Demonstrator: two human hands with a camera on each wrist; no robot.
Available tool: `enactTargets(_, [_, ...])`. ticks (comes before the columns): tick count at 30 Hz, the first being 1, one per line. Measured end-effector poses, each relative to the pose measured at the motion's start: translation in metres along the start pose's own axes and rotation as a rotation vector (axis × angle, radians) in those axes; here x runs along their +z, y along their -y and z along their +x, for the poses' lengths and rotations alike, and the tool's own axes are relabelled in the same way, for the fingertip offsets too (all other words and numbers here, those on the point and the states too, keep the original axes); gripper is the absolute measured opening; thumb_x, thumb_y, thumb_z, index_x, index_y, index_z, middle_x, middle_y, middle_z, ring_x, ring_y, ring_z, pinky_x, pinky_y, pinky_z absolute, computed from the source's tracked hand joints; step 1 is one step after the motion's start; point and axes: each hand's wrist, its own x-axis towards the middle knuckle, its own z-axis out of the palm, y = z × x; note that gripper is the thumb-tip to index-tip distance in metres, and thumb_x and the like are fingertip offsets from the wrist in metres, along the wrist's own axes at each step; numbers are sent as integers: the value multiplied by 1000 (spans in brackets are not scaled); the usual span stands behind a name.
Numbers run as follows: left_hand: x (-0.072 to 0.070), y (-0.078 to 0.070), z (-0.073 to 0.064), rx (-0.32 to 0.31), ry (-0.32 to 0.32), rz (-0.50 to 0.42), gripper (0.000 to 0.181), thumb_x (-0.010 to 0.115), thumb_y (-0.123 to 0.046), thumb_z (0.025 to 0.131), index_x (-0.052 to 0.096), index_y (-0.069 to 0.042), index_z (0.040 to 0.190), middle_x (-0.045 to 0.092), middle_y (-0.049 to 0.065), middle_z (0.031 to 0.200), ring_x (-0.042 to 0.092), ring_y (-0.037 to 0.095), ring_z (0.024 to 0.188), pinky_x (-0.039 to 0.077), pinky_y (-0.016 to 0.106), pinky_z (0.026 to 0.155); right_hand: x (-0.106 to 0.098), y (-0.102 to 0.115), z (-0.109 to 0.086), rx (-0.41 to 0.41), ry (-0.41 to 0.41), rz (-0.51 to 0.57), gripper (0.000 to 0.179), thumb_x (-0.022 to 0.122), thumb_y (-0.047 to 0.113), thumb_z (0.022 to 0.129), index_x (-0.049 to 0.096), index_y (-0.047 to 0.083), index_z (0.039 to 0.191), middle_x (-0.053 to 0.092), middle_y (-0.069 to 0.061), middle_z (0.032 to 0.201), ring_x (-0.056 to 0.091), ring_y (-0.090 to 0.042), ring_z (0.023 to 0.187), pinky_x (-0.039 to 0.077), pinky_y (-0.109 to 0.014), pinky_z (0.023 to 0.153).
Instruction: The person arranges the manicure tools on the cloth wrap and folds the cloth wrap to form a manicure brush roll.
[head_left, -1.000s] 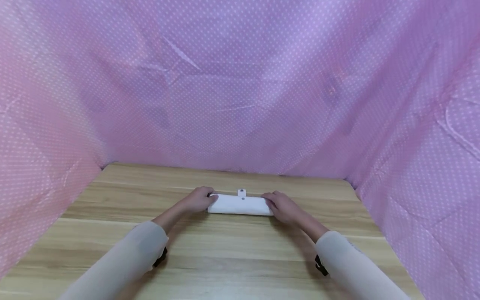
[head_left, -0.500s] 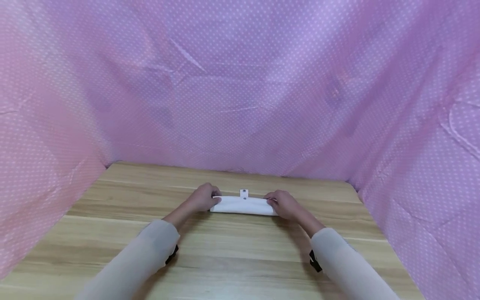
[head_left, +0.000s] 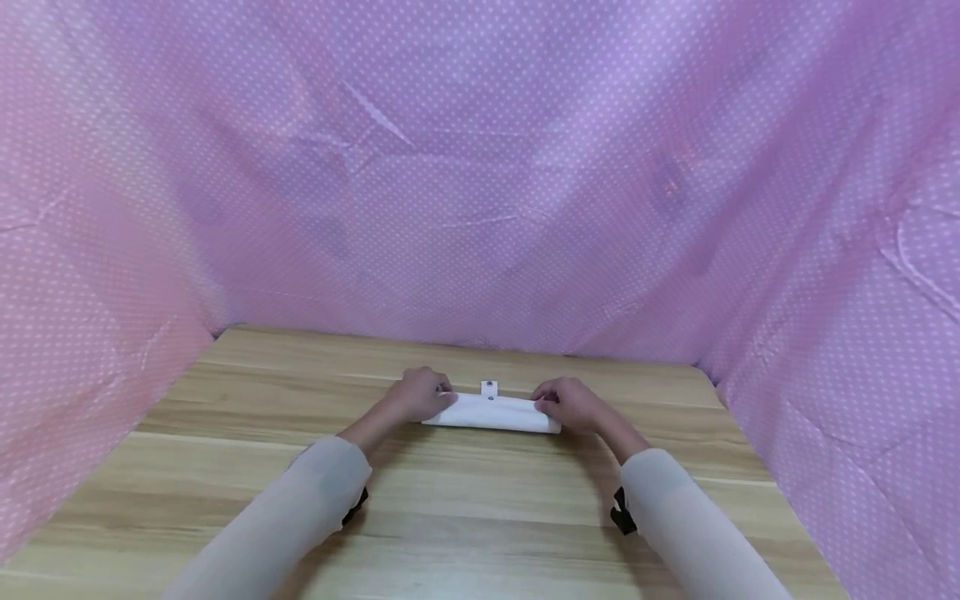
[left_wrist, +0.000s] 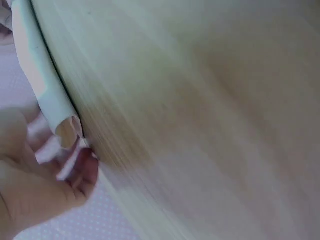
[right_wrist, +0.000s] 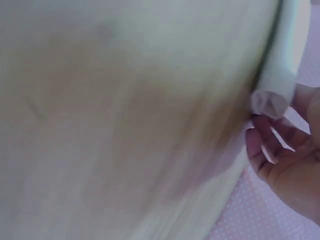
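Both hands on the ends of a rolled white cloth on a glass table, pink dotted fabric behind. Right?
Not glass. The head view shows the table as light wood with a plank grain. The rest stands: the left hand and the right hand hold the ends of the rolled white cloth, with pink dotted fabric behind.

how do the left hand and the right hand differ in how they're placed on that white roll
The left hand grips the white roll at its left end; the right hand grips its right end. The left hand sits slightly farther from the camera than the right. Both curl their fingers over the roll, which lies on the wooden table.
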Motion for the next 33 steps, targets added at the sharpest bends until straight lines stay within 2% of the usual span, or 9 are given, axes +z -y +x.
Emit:
enactTargets(3, [1, -2, 3, 75, 42, -79, 29, 63, -34, 102, 73, -14, 122, 73, 7, 121, 63, 32, 117, 47, 58, 101, -6, 3, 2, -13, 32, -13, 17, 64, 8, 99, 74, 2, 110, 73, -8, 97, 66, -20, 91, 56, -40, 82])
enactTargets(6, [2, -3, 6, 107, 77, -161, 28, 63, -29, 103, 73, -13, 123, 72, 9, 123, 61, 35, 122, 45, 60, 104, -9, 9, 6, -12, 59, -39, 18, 64, 9, 98, 73, 2, 112, 72, -8, 97, 65, -20, 91, 55, -40, 83])
enactTargets(12, [8, 0, 14, 45, 92, -177, 25, 63, -31, 103, 75, -16, 119, 71, 6, 124, 61, 32, 122, 47, 52, 105, -2, 23, 22, 35, 85, -47, 19, 64, 17, 100, 73, 7, 114, 71, -4, 97, 63, -17, 89, 54, -37, 80])
enactTargets(18, [9, -1, 16, -13, 123, -240, 25, 65, -31, 102, 75, -15, 118, 71, 6, 123, 59, 30, 122, 43, 52, 108, 15, 29, 39, 63, 50, -35, 28, 62, 22, 102, 70, 4, 121, 71, -8, 104, 65, -21, 97, 54, -40, 88])
enactTargets(25, [9, 0, 18, -42, 155, -288, 26, 65, -33, 102, 74, -15, 118, 69, 4, 124, 57, 28, 124, 42, 50, 109, 27, 32, 49, 121, 6, 26, 34, 61, 24, 104, 67, 1, 127, 71, -11, 109, 65, -25, 105, 53, -43, 95])
enactTargets(33, [9, 2, 21, -64, 152, -326, 24, 68, -31, 100, 75, -14, 115, 70, 2, 121, 56, 27, 122, 35, 54, 112, 34, 37, 55, 149, -27, 92, 29, 62, 19, 102, 69, 0, 124, 70, -10, 104, 64, -23, 99, 52, -41, 92])
